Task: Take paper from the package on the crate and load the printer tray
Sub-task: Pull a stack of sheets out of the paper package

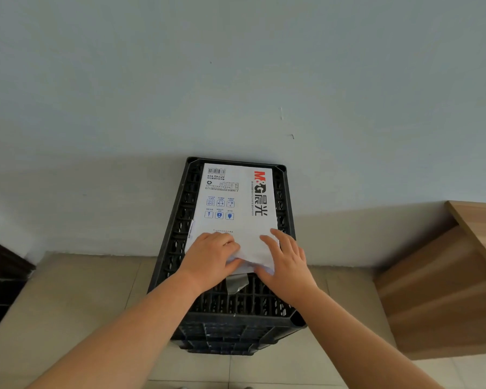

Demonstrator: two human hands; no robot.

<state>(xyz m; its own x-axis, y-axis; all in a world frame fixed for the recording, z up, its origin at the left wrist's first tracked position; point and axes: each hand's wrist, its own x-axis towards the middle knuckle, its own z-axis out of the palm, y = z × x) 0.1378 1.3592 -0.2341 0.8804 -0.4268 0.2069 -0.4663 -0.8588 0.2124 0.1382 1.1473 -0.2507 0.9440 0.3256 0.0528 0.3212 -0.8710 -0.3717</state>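
A white paper package [236,203] with a red and black logo and blue icons lies flat on top of a black plastic crate [264,304] against the wall. My left hand [211,256] rests on the package's near end with its fingers curled into the crumpled wrapper there. My right hand [286,262] lies on the near right corner, fingers spread on top and thumb under the wrapper's edge. A torn grey flap [237,283] of wrapper hangs below the near end. No printer is in view.
The crate stands on a beige tiled floor [68,304] against a pale blue-grey wall [236,80]. A wooden desk or cabinet [446,290] stands to the right. A dark piece of furniture [0,282] sits at the left edge.
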